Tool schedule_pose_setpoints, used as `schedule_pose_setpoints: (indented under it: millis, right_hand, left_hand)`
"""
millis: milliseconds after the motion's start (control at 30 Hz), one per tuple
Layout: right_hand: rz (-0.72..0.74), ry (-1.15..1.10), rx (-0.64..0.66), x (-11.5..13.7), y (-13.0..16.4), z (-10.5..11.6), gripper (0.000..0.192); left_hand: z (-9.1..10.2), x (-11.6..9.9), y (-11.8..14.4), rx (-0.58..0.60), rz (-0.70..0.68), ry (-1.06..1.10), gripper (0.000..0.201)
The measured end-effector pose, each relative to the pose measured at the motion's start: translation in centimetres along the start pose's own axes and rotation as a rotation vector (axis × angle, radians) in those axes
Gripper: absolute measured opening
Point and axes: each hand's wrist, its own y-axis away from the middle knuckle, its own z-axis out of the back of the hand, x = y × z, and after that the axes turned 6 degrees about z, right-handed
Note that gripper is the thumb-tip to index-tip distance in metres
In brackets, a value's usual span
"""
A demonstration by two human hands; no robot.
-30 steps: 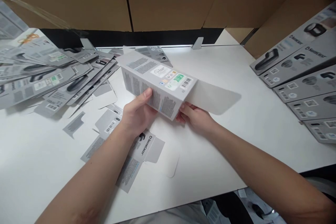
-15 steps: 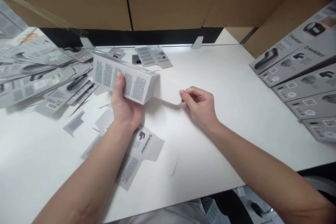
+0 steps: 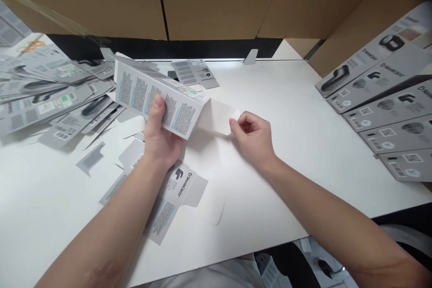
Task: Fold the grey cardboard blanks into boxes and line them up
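A grey printed cardboard box (image 3: 158,99), partly folded into shape, is held above the table. My left hand (image 3: 160,137) grips it from below, thumb on the side printed with columns of text. At the box's right end a white end flap (image 3: 221,117) sticks out, and my right hand (image 3: 251,137) pinches its edge between thumb and fingers. Under my left forearm lies a flat, unfolded carton (image 3: 178,184) with a SilverCrest print. The inside of the held box is mostly hidden.
A fanned pile of flat cartons (image 3: 50,92) covers the left of the white table (image 3: 286,189). Another flat carton (image 3: 199,73) lies at the back. Finished-looking boxes (image 3: 388,117) stand in a row at right. A brown cardboard wall (image 3: 219,0) borders the back.
The box has tilted, showing more of its top edge, and its right end has opened slightly wider. My right hand keeps its pinch on the flap. The whole view has shifted a little.
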Motion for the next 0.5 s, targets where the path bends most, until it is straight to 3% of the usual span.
schedule_pose_setpoints:
  millis: [133, 233, 367, 500]
  right_hand:
    - [0.005, 0.012, -0.020, -0.1, -0.2, 0.1, 0.047]
    - [0.013, -0.023, -0.003, -0.1, -0.1, 0.0, 0.052]
    - [0.024, -0.189, 0.094, -0.1, 0.3, 0.0, 0.057]
    - [0.017, -0.324, 0.218, -0.6, 0.9, 0.1, 0.052]
  left_hand:
    - [0.1, 0.3, 0.2, 0.045, 0.041, 0.003, 0.072]
    - [0.1, 0.3, -0.1, -0.003, 0.014, -0.012, 0.062]
    - [0.3, 0.2, -0.8, -0.060, -0.080, 0.007, 0.058]
    - [0.4, 0.1, -0.9, -0.071, -0.066, 0.005, 0.053]
